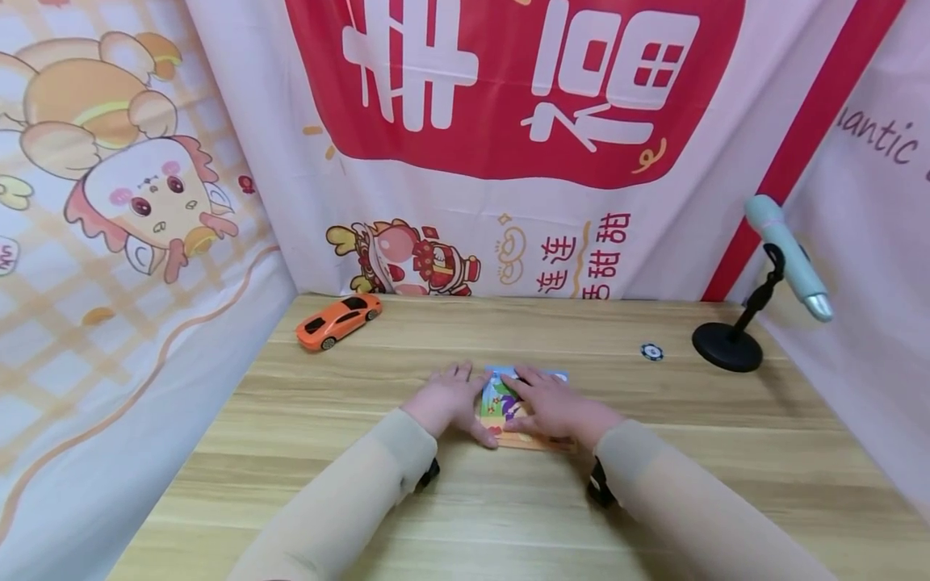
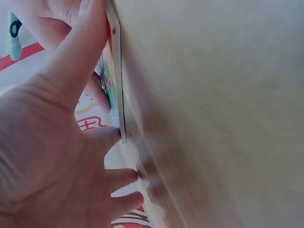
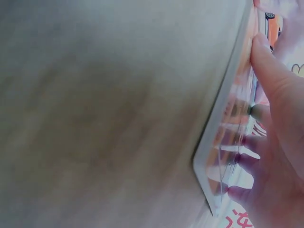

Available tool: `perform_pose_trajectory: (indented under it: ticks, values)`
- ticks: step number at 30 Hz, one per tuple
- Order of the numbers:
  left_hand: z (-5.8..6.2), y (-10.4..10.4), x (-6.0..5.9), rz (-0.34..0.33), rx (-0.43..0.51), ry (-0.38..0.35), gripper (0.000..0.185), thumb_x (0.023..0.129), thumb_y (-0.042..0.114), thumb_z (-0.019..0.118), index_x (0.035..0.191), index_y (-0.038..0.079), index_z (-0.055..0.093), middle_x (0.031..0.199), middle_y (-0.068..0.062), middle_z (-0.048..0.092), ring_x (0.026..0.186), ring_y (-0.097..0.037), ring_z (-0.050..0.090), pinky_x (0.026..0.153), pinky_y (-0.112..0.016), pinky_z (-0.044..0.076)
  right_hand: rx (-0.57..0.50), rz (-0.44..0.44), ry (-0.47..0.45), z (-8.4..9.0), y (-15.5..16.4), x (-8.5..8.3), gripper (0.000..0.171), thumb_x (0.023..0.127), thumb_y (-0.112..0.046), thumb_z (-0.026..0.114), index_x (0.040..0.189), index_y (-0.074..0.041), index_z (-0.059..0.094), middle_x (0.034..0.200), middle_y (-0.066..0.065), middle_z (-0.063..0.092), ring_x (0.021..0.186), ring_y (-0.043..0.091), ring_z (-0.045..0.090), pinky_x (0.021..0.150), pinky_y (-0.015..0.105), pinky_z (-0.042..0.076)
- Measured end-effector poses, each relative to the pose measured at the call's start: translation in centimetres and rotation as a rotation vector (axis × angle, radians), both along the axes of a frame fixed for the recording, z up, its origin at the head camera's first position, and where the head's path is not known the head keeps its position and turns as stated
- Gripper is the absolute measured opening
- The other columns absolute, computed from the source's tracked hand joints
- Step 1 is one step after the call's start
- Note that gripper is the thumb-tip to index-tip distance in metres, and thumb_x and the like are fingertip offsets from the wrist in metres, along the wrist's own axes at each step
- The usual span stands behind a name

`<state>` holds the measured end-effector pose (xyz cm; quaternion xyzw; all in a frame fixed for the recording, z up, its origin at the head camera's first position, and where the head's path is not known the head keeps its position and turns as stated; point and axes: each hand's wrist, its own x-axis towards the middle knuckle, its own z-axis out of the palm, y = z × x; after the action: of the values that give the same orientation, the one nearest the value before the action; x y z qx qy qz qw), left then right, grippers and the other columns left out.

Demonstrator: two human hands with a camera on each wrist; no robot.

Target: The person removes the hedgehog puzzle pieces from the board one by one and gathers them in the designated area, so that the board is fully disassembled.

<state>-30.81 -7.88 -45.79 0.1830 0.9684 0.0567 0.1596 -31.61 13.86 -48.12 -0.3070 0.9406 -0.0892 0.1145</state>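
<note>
Head view: a flat picture board (image 1: 501,403) lies on the wooden tabletop (image 1: 654,476), near the middle, between both hands. Left hand (image 1: 452,397) rests at the board's left edge, fingers spread and straight, thumb along the near left side. Right hand (image 1: 554,403) lies flat on top of the board, fingers straight, covering its right half; no closed grip on either side. Left wrist view: thumb laid along the board's (image 2: 115,90) thin edge, the other fingers (image 2: 124,175) flat on the wood beside it. Right wrist view: fingertips (image 3: 240,164) press the glossy face of the board (image 3: 223,137). Further back, well apart: an orange toy car (image 1: 337,320), a small dark disc (image 1: 651,351), a microphone on a round black stand (image 1: 729,345).
</note>
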Motion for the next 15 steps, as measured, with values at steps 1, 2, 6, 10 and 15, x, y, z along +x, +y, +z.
perform_pose_trajectory:
  ticks: [1,2,6,10,15]
  values:
    - [0.1,0.0,-0.1,0.006,-0.011,0.005,0.13,0.054,0.082,0.075,0.158,0.022,0.026,0.162,-0.018,0.017,0.147,-0.039,0.015,0.116,-0.059,0.011,-0.005,-0.002,-0.011,0.1,-0.1,-0.1,0.09,0.089,-0.068,0.054,0.159,-0.024,0.021,0.164,0.012,0.013,0.145,0.041,0.019,0.113,0.06,0.021]
    - [0.1,0.1,-0.1,0.013,-0.019,0.009,0.131,0.052,0.082,0.074,0.158,0.022,0.026,0.162,-0.018,0.018,0.146,-0.039,0.016,0.116,-0.058,0.011,-0.009,-0.001,-0.017,0.2,-0.2,-0.2,0.09,0.089,-0.067,0.055,0.159,-0.023,0.021,0.164,0.013,0.013,0.145,0.041,0.019,0.113,0.061,0.021]
    - [0.4,0.3,-0.2,0.041,-0.046,0.003,0.134,0.05,0.082,0.073,0.159,0.022,0.023,0.161,-0.019,0.017,0.146,-0.039,0.017,0.117,-0.057,0.011,-0.033,-0.031,-0.048,0.5,-0.5,-0.5,0.091,0.088,-0.064,0.059,0.159,-0.023,0.022,0.164,0.013,0.014,0.145,0.041,0.018,0.113,0.061,0.021]
    - [0.7,0.5,-0.2,0.05,-0.05,-0.015,0.135,0.05,0.081,0.074,0.159,0.023,0.021,0.162,-0.02,0.016,0.146,-0.04,0.016,0.117,-0.056,0.009,-0.053,-0.09,-0.043,1.1,-1.0,-0.7,0.096,0.08,-0.065,0.067,0.158,-0.025,0.028,0.162,0.012,0.019,0.145,0.039,0.02,0.114,0.059,0.019]
    - [0.5,0.4,-0.5,0.078,-0.032,-0.032,0.136,0.051,0.083,0.073,0.16,0.021,0.019,0.162,-0.019,0.014,0.147,-0.04,0.014,0.117,-0.055,0.007,-0.116,-0.123,0.033,1.6,-1.5,-1.5,0.089,0.072,-0.061,0.079,0.145,-0.018,0.051,0.137,0.01,0.046,0.124,0.028,0.041,0.106,0.05,0.035]
